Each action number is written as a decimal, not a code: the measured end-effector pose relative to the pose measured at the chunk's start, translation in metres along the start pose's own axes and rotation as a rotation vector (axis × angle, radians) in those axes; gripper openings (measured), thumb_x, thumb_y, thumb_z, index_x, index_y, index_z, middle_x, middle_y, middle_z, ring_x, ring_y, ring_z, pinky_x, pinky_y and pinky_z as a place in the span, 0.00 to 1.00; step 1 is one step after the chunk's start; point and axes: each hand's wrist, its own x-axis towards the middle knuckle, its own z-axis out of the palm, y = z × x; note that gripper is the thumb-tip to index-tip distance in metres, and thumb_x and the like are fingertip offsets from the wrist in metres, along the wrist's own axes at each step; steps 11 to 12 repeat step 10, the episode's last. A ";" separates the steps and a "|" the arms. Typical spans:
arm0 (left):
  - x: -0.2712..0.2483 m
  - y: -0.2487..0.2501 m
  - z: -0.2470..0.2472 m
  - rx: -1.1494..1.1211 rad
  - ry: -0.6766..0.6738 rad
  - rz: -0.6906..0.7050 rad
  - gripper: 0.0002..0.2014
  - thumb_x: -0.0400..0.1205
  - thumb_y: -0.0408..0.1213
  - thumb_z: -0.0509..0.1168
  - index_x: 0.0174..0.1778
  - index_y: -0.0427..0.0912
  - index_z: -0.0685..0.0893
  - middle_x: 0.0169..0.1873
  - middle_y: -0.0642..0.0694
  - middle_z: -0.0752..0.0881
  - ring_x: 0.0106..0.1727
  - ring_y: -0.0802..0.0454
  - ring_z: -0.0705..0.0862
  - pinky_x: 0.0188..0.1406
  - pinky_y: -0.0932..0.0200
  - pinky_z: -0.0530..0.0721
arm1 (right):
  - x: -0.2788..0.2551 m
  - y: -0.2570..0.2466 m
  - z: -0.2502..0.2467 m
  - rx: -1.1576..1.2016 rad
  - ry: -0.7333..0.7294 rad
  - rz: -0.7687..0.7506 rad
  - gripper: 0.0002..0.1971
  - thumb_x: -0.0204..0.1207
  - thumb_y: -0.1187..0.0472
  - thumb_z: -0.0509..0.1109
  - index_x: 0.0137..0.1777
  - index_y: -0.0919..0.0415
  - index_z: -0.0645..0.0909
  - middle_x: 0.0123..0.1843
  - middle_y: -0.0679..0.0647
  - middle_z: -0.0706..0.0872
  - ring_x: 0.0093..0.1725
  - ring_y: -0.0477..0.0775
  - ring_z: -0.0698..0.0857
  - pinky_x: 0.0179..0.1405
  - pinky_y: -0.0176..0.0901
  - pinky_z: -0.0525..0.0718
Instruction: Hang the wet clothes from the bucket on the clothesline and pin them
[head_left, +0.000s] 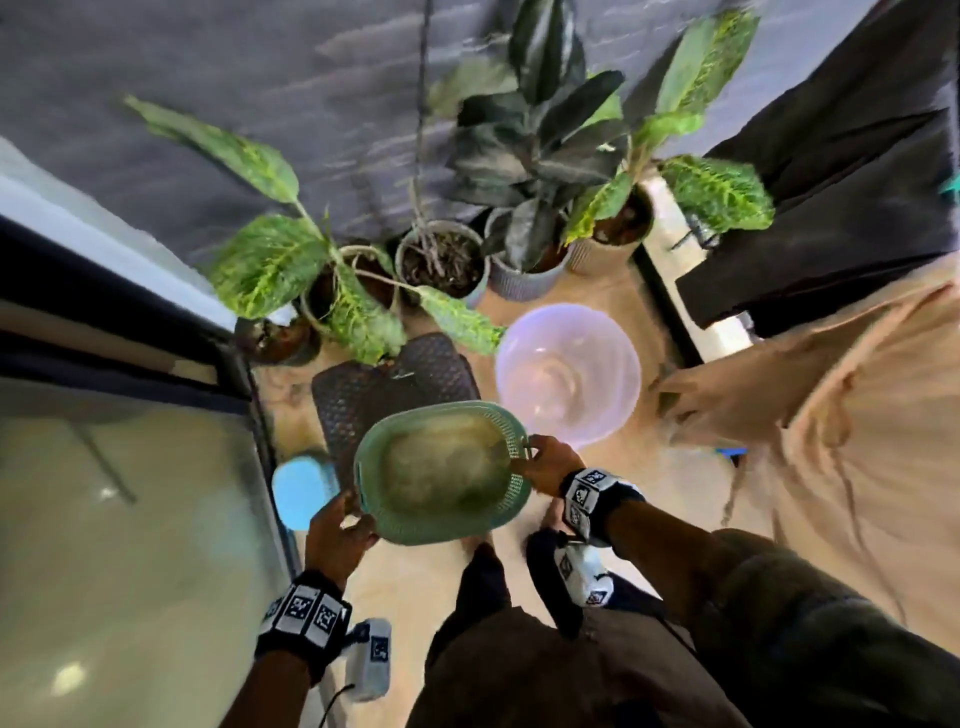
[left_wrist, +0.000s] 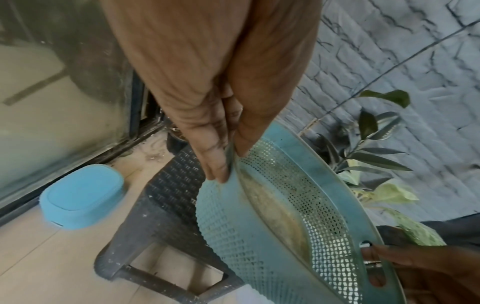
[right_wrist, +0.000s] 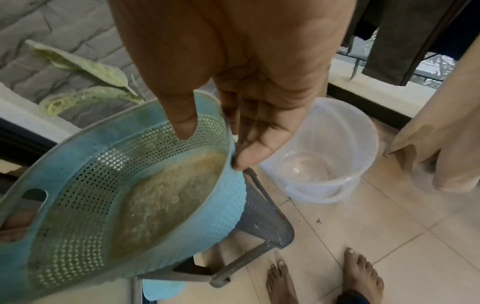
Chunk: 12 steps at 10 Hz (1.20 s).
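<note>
Currently your left hand (head_left: 336, 535) and right hand (head_left: 549, 464) grip the green basket (head_left: 441, 473) by its rim; clear bucket (head_left: 567, 376) at 1 o'clock of it.

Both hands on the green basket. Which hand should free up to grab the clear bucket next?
Probably right. The right hand grips the green perforated plastic basket on the side nearest the clear plastic bucket; the left hand is on the far side.
</note>
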 end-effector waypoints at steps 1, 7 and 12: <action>0.017 -0.010 -0.009 -0.054 0.024 -0.026 0.17 0.80 0.16 0.65 0.58 0.39 0.85 0.60 0.36 0.84 0.60 0.37 0.82 0.63 0.38 0.80 | 0.018 -0.015 0.010 -0.039 0.014 -0.017 0.25 0.70 0.45 0.75 0.67 0.52 0.80 0.58 0.58 0.89 0.58 0.63 0.87 0.59 0.49 0.83; 0.126 0.004 -0.025 -0.147 0.180 -0.036 0.16 0.79 0.19 0.65 0.62 0.32 0.82 0.62 0.30 0.85 0.59 0.35 0.85 0.61 0.41 0.83 | 0.106 -0.096 0.001 -0.065 0.036 -0.168 0.21 0.77 0.59 0.67 0.71 0.51 0.77 0.65 0.60 0.86 0.63 0.66 0.83 0.61 0.51 0.81; 0.115 0.017 -0.023 -0.156 0.199 -0.057 0.17 0.81 0.24 0.65 0.65 0.39 0.78 0.58 0.32 0.84 0.53 0.38 0.83 0.54 0.46 0.83 | 0.095 -0.071 -0.003 -0.028 -0.019 -0.156 0.27 0.80 0.43 0.66 0.78 0.47 0.70 0.67 0.57 0.86 0.66 0.62 0.83 0.66 0.50 0.77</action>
